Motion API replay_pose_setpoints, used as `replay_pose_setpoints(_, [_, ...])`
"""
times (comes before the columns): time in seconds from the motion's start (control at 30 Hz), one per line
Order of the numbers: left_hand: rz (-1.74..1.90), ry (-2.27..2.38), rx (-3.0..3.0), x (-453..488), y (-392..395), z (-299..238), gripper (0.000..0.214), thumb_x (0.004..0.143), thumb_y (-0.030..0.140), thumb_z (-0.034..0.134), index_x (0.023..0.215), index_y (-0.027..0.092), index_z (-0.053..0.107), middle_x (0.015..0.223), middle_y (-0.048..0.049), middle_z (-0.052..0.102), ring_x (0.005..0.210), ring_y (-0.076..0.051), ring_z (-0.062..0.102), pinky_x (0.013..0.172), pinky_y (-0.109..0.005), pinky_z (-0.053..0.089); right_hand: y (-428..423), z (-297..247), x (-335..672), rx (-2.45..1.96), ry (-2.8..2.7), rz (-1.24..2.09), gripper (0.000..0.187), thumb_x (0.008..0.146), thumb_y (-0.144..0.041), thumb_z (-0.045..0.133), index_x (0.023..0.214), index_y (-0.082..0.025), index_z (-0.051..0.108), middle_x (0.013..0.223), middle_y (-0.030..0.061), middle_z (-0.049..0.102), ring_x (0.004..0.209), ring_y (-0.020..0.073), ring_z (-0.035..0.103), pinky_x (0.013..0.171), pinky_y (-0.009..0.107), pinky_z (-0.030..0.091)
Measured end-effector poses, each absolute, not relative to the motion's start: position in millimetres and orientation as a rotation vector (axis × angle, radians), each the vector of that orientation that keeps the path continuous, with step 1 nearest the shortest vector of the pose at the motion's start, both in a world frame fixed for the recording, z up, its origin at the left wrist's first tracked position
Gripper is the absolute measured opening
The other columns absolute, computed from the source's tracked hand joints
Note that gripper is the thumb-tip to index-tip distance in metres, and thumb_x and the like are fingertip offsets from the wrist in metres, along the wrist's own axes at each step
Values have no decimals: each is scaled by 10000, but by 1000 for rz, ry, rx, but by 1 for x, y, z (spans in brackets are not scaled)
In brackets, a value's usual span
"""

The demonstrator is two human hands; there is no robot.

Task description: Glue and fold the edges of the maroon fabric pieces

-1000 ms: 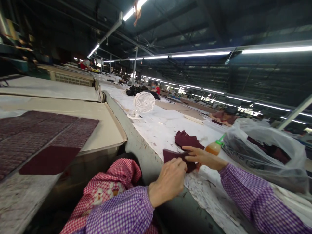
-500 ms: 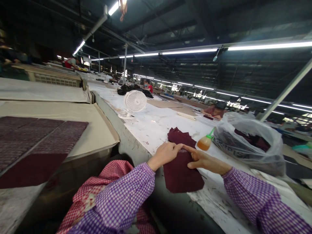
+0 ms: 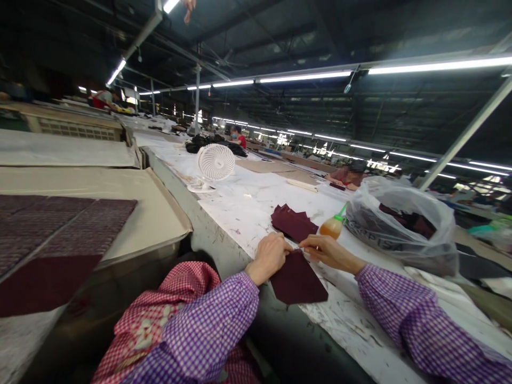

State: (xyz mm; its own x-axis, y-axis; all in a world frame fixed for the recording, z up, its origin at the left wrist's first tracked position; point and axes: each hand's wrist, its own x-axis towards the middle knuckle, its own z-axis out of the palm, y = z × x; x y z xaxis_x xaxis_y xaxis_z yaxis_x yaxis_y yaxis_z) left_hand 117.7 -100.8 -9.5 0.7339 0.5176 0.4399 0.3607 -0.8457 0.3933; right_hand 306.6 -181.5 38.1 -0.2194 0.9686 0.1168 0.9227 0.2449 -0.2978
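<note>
A maroon fabric piece with cut corners lies at the near table edge and partly overhangs it. My left hand is closed on its far left edge, thumb and fingers pinched together. Opposite it, my right hand pinches the far edge at the right, its fingers bunched. The fingertips are close together but apart, and the edge between them looks narrowed, perhaps folded. Just beyond my hands rests a fanned stack of maroon pieces. An oil bottle with a green spout and amber liquid stands close to my right hand.
A clear plastic bag with dark cloth sits at the right. Further back on the white table stands a white fan. Striped maroon panels lie on a lower surface at left. Several people work farther off.
My right thumb and fingers have closed together at the fabric's far edge, and a small gap now parts my hands. The piece sits clear of the stack. The view has shifted slightly.
</note>
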Motion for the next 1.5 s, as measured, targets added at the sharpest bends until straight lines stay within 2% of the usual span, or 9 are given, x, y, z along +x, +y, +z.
replay_pose_setpoints(0.17, [800, 702, 2649, 117, -102, -9, 242, 824, 159, 498, 858, 253, 719, 840, -34, 595, 877, -179, 537, 758, -267, 438, -178, 38, 305, -1741, -2293, 157, 248, 853, -316, 462, 888, -152, 644, 790, 68, 641, 689, 156, 571, 619, 270, 441])
replay_pose_setpoints(0.43, [814, 688, 2667, 119, -100, -14, 234, 841, 179, 508, 904, 262, 718, 847, -40, 584, 867, -193, 519, 743, -287, 428, -176, 28, 306, -1711, -2371, -47, 148, 840, -217, 465, 792, -156, 591, 735, 33, 590, 632, 123, 530, 591, 241, 399])
replay_pose_setpoints(0.6, [815, 654, 2754, 117, -101, -17, 262, 865, 169, 462, 900, 251, 708, 875, -49, 564, 856, -204, 483, 760, -321, 413, -184, 26, 301, -1661, -2669, -483, 263, 916, -172, 343, 889, -141, 603, 833, 70, 573, 698, 137, 534, 625, 255, 406])
replay_pose_setpoints(0.73, [839, 610, 2795, 115, -104, -18, 276, 879, 170, 429, 899, 242, 695, 912, -56, 551, 877, -214, 466, 782, -342, 406, -195, 25, 302, -1622, -2814, -739, 282, 887, -122, 381, 1076, -122, 591, 935, 116, 594, 808, 197, 549, 696, 325, 459])
replay_pose_setpoints(0.9, [808, 615, 2782, 115, -109, -13, 272, 850, 117, 444, 924, 213, 687, 906, -79, 546, 916, -239, 467, 775, -361, 410, -205, 32, 300, -1747, -2526, -548, 415, 828, -45, 337, 1118, -172, 606, 1065, 121, 599, 949, 218, 567, 827, 382, 487])
replay_pose_setpoints(0.97, [811, 627, 2782, 116, -110, -11, 276, 850, 114, 442, 939, 207, 686, 907, -85, 550, 926, -241, 471, 777, -360, 411, -205, 31, 293, -1705, -2415, -328, 422, 849, -76, 324, 1153, -200, 588, 1132, 105, 580, 984, 202, 563, 863, 367, 482])
replay_pose_setpoints(1.07, [825, 623, 2780, 111, -108, -10, 263, 864, 138, 449, 929, 216, 692, 907, -74, 567, 918, -225, 485, 784, -342, 411, -203, 23, 282, -1671, -2348, -104, 375, 892, -163, 324, 1154, -194, 590, 1108, 105, 588, 961, 205, 564, 865, 365, 479])
replay_pose_setpoints(1.3, [877, 533, 2721, 72, -88, -14, 223, 869, 177, 497, 845, 245, 707, 829, -16, 599, 825, -162, 514, 721, -261, 404, -205, 26, 274, -1726, -2371, 26, 367, 898, -197, 321, 1114, -154, 614, 1088, 134, 577, 971, 228, 542, 876, 376, 455])
replay_pose_setpoints(1.5, [887, 489, 2701, 60, -86, -18, 241, 888, 204, 469, 862, 246, 705, 846, -23, 596, 841, -159, 506, 754, -266, 407, -200, 36, 273, -1730, -2569, -49, 417, 884, -134, 324, 1221, -209, 556, 1049, 108, 565, 908, 199, 543, 810, 344, 465])
